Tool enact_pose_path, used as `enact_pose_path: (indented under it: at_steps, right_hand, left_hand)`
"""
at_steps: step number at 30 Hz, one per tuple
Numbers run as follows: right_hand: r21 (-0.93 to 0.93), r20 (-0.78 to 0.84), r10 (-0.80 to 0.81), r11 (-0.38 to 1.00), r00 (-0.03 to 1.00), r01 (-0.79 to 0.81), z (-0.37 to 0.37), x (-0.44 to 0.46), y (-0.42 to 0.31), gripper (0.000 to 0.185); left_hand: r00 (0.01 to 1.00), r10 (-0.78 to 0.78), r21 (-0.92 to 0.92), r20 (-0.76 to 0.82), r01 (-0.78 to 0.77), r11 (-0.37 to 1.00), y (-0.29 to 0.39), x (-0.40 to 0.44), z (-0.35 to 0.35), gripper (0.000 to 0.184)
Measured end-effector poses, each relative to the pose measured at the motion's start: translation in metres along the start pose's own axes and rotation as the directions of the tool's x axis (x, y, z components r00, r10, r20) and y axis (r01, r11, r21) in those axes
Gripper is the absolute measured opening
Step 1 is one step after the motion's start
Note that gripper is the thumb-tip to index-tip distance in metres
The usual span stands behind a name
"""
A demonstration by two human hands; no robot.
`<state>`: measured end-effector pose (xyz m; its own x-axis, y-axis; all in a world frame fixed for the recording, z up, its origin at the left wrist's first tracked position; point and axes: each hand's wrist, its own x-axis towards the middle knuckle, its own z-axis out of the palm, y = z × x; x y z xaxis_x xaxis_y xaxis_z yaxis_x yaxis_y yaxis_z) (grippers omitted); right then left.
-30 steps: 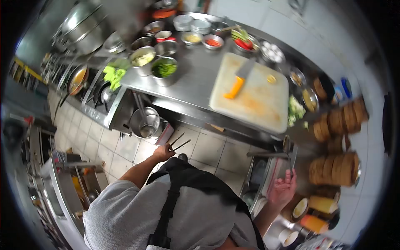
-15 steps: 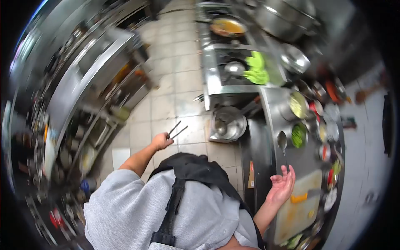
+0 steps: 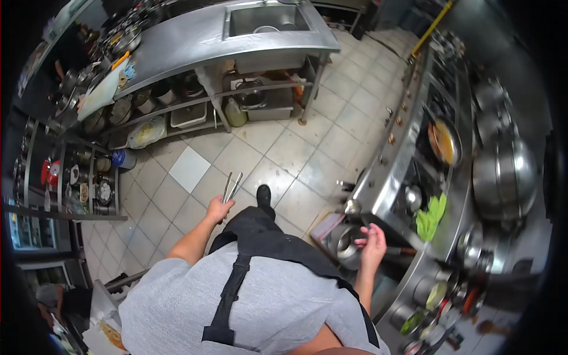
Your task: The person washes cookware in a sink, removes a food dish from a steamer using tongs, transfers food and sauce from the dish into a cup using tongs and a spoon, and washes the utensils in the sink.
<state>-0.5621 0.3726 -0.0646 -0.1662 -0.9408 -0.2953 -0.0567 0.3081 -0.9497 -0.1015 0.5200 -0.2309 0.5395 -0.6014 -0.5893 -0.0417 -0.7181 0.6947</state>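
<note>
My left hand [image 3: 219, 209] is closed around the lower end of metal tongs [image 3: 232, 188], whose two arms stand apart and point away from me over the tiled floor. My right hand [image 3: 373, 241] is raised in front of my right side, fingers loosely bent and apart, with nothing visible in it. From this view it appears over or beside a metal pot [image 3: 349, 246] at the end of the stove. A black shoe [image 3: 264, 194] shows below my dark apron [image 3: 278, 241].
On the right runs a stove [image 3: 378, 192] with a pan of orange liquid [image 3: 445, 142], green gloves [image 3: 431, 218] and a large steel pot [image 3: 504, 177]. Ahead stands a steel counter [image 3: 177, 47] with a sink [image 3: 267, 22]. Another person [image 3: 53, 299] is at lower left.
My view has swung left, so the stove and ingredient counter shift rightward. My right hand no longer appears over the counter with the cutting board. The tongs stay in my left hand.
</note>
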Motion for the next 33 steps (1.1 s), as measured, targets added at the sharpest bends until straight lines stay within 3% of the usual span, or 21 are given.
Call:
enact_pose_path:
  at_steps: [3, 5, 6, 9, 13, 15, 19, 21, 23, 25, 28, 33]
  right_hand:
    - [-0.148, 0.116, 0.043, 0.989, 0.992, -0.026, 0.074, 0.058, 0.005, 0.026]
    - [-0.151, 0.203, 0.101, 0.986, 0.974, -0.071, 0.128, 0.091, -0.005, 0.026]
    - [-0.201, 0.249, 0.077, 0.979, 0.965, -0.026, 0.154, 0.107, -0.014, 0.027]
    - [-0.135, 0.332, 0.055, 0.991, 0.942, -0.01, 0.243, 0.153, -0.066, 0.032]
    - [-0.02, 0.452, -0.114, 0.99, 0.885, 0.137, 0.355, 0.215, -0.143, 0.032]
    - [0.002, 0.5, -0.196, 0.974, 0.844, 0.225, 0.406, 0.246, -0.177, 0.032]
    - [0.064, 0.543, -0.247, 0.965, 0.803, 0.253, 0.506, 0.301, -0.226, 0.032]
    - [0.065, 0.572, -0.255, 0.962, 0.78, 0.266, 0.557, 0.327, -0.241, 0.037]
    - [0.09, 0.713, -0.247, 0.96, 0.656, 0.264, 0.614, 0.342, -0.267, 0.043]
    - [-0.047, 0.683, -0.32, 0.878, 0.656, 0.477, 0.667, 0.363, -0.292, 0.05]
    - [0.057, 0.666, -0.469, 0.808, 0.58, 0.587, 0.709, 0.413, -0.331, 0.047]
    - [0.012, 0.85, -0.221, 0.916, 0.478, 0.402, 0.735, 0.499, -0.339, 0.025]
  left_hand:
    - [1.0, -0.017, -0.072, -0.002, 0.017, 0.997, 0.013, 0.039, -0.014, 0.035]
    - [0.998, -0.038, -0.109, -0.041, 0.033, 0.993, 0.025, 0.056, -0.023, 0.032]
    - [0.999, -0.039, -0.152, -0.032, 0.034, 0.988, 0.036, 0.058, -0.029, 0.031]
    - [1.0, -0.022, -0.15, -0.012, 0.02, 0.989, 0.09, 0.077, -0.055, 0.031]
    - [0.998, 0.061, -0.154, -0.028, -0.065, 0.986, 0.139, 0.089, -0.077, 0.031]
    - [0.991, 0.103, -0.303, -0.089, -0.126, 0.945, 0.16, 0.097, -0.082, 0.028]
    - [0.977, 0.123, -0.316, -0.175, -0.174, 0.933, 0.193, 0.115, -0.088, 0.026]
    - [0.977, 0.102, -0.427, -0.185, -0.173, 0.887, 0.218, 0.124, -0.093, 0.027]
    - [0.979, 0.089, -0.486, -0.186, -0.17, 0.857, 0.245, 0.142, -0.101, 0.026]
    - [0.978, 0.081, -0.538, -0.191, -0.173, 0.825, 0.266, 0.162, -0.099, 0.025]
    - [0.968, 0.053, -0.538, -0.243, -0.181, 0.823, 0.318, 0.203, -0.108, 0.021]
    - [0.946, 0.074, -0.57, -0.317, -0.252, 0.782, 0.409, 0.255, -0.119, 0.024]
